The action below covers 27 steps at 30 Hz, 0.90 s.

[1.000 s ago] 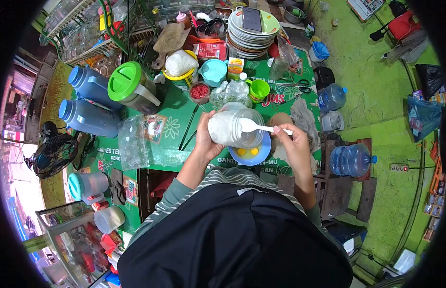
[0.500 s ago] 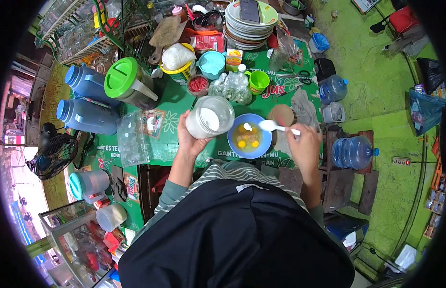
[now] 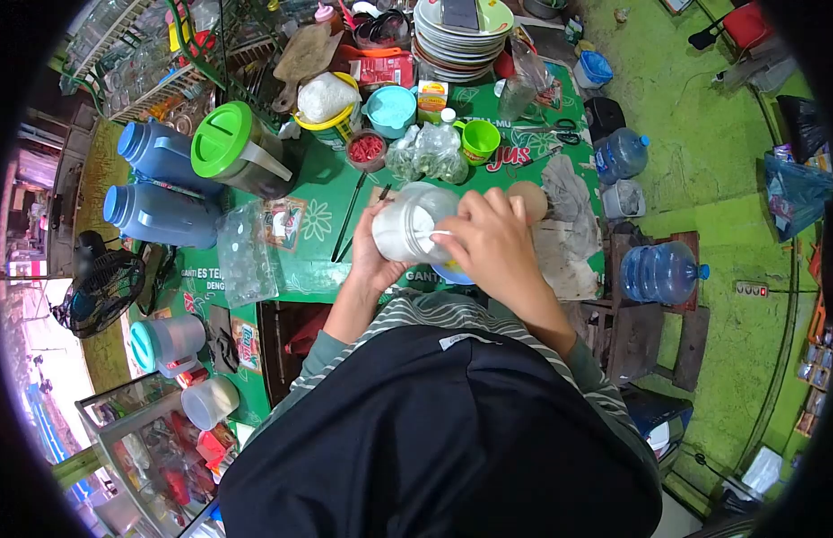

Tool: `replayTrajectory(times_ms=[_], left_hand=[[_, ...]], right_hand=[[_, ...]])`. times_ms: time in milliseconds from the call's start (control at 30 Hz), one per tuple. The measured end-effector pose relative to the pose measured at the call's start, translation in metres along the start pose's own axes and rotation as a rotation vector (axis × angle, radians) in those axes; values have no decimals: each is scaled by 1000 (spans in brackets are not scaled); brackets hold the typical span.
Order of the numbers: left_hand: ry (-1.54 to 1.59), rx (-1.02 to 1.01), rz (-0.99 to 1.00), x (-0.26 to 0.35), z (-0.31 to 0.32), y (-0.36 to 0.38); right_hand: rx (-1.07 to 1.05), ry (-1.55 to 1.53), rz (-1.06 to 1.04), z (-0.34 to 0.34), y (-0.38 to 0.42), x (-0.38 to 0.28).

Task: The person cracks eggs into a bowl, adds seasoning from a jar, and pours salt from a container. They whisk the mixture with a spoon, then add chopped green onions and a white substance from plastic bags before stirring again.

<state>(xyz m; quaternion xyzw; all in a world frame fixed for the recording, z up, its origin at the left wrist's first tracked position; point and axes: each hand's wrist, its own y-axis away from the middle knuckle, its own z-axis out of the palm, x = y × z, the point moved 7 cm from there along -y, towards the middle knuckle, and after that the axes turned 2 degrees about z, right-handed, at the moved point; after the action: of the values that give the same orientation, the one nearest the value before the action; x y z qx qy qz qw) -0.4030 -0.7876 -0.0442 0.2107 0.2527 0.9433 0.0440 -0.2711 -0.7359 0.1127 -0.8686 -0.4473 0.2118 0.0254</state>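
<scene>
My left hand [image 3: 373, 258] is wrapped around a clear jar [image 3: 400, 229] of white powder, tilted with its mouth to the right. My right hand [image 3: 495, 240] pinches the handle of a white spoon [image 3: 440, 233], whose bowl end is inside the jar's mouth. Below the jar and my right hand, the blue bowl [image 3: 453, 275] is mostly covered; only part of its rim and a bit of yellow show. A round tan lid-like disc [image 3: 529, 199] lies just beyond my right hand, beside a crumpled grey cloth [image 3: 569, 202].
Behind stand a green cup [image 3: 481, 142], a bag of small green items [image 3: 428, 154], a bowl of red pieces [image 3: 366, 150] and a light blue container [image 3: 391, 111]. Stacked plates [image 3: 461, 45] rise at the back. A green-lidded pitcher [image 3: 241, 148] and blue jugs [image 3: 161, 217] line the left.
My right hand has moved left from beside the blue bowl, bringing the spoon into the jar. The jar has shifted slightly right and now tilts toward the spoon.
</scene>
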Motion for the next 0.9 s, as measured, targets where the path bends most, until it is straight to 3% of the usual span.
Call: replayTrajectory(times_ms=[100, 200, 233, 267, 300, 367, 433, 500, 633, 667, 733, 767, 900], left_hand=[[26, -36, -21, 0, 4, 3], [226, -279, -150, -5, -3, 3], [226, -282, -150, -4, 3, 6], [324, -246, -249, -10, 9, 10], [419, -207, -351, -18, 15, 14], [472, -299, -557, -40, 24, 17], [526, -396, -642, -52, 40, 24], [464, -456, -668, -59, 49, 24], [421, -438, -738, -61, 59, 30], [265, -351, -620, -58, 54, 23], [-37, -173, -377, -46, 42, 14], [-37, -172, -378, -45, 44, 16], [-83, -181, -375, -38, 39, 11]], right_hand=[[90, 4, 16, -18, 3, 1], [100, -164, 57, -24, 20, 38], [112, -270, 59, -22, 24, 50], [-36, -408, 43, -11, 25, 58], [-33, -405, 48, 2, 24, 60], [-81, -1195, 35, 38, 26, 58], [-138, -1246, 31, 46, 28, 57], [-203, -1546, 113, 51, 32, 56], [-37, -1662, 48, 18, 33, 58], [-32, -1658, 46, 7, 30, 55], [-16, -975, -107, -25, 23, 33], [-12, -633, -172, -33, 20, 20], [54, -375, -43, -29, 14, 11]])
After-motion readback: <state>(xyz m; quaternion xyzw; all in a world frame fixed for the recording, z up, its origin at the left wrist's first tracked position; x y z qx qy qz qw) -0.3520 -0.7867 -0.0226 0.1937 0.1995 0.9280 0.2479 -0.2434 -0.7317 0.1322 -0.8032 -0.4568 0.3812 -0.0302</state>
